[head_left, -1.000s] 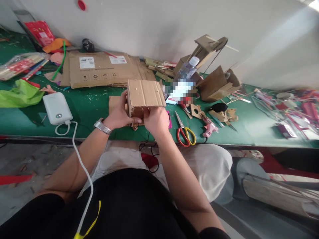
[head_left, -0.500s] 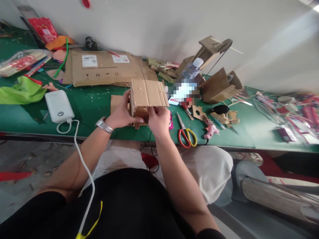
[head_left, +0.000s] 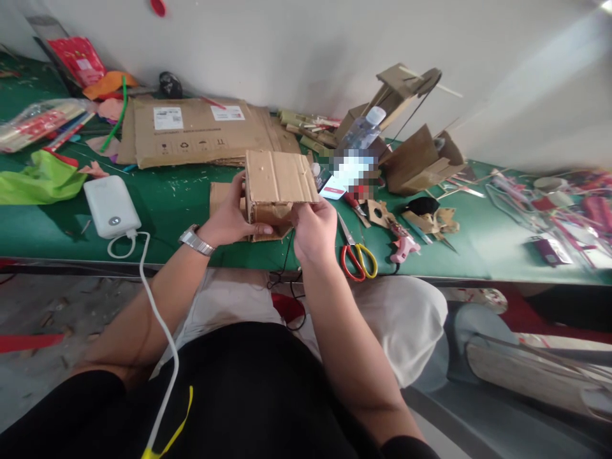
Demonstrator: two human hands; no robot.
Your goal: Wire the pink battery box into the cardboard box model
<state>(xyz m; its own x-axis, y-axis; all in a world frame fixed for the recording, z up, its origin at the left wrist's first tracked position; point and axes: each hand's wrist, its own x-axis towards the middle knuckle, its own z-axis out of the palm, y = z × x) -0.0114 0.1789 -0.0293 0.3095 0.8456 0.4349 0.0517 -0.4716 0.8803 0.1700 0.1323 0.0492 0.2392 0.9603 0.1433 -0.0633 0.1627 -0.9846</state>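
A small brown cardboard box (head_left: 280,178) with an open front is between my two hands, near the table's front edge. My left hand (head_left: 232,213) grips its left side, the thumb lying along the lower front. At the front right corner is my right hand (head_left: 313,231), its fingers closed at the underside of the top panel. Those fingertips are partly hidden, and I cannot make out anything separate in them. Behind my left hand a flat cardboard piece (head_left: 217,199) lies on the table.
Right of the box are scissors (head_left: 355,255), a pink glue gun (head_left: 404,245), a lit phone (head_left: 342,182) and a water bottle (head_left: 363,131). A white power bank (head_left: 111,204) with a cable lies left. Flattened cardboard (head_left: 191,137) and cardboard models (head_left: 415,162) stand behind on the green table (head_left: 162,220).
My right hand has shifted right, from the middle of the box's front to its right corner. My left hand keeps its grip. The view has moved slightly.
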